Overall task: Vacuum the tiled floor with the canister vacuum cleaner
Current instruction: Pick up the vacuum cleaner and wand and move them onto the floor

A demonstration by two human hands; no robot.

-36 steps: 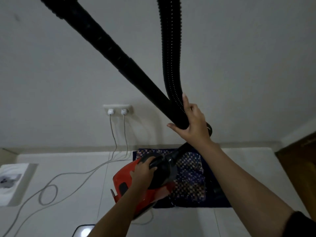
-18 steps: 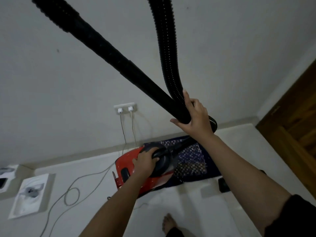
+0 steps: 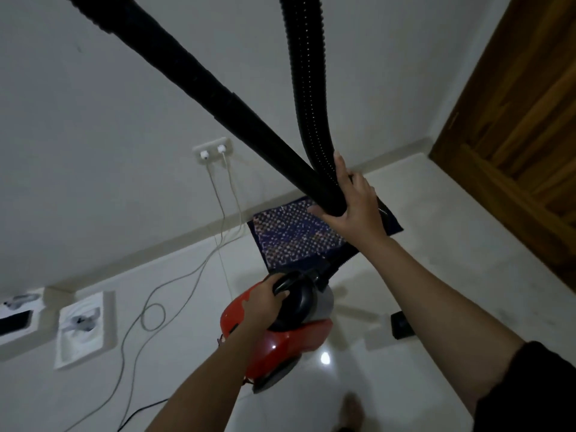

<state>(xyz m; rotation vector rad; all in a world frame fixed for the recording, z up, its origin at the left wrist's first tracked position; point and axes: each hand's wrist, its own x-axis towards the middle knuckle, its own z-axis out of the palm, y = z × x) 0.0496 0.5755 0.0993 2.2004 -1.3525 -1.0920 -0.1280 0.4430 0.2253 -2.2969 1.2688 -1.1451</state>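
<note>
A red canister vacuum cleaner (image 3: 280,347) with a black top hangs above the white tiled floor (image 3: 420,300). My left hand (image 3: 265,299) is shut on its black carry handle. My right hand (image 3: 352,198) is raised higher and grips the black ribbed hose (image 3: 307,76) together with the smooth black tube (image 3: 199,76), where the two cross. Both run up out of the top of the frame. The floor nozzle is hidden.
A dark blue patterned mat (image 3: 299,235) lies by the wall. Two white cables run down from a wall socket (image 3: 213,150) and loop across the floor. White boxes (image 3: 82,328) sit at the left, a small black object (image 3: 402,324) at the right, a wooden door (image 3: 523,126) beyond. My bare foot (image 3: 350,411) shows below.
The canister has been lifted off the mat and carried towards me and to the right. My right hand keeps its hold on the hose. The view has swung to show the door.
</note>
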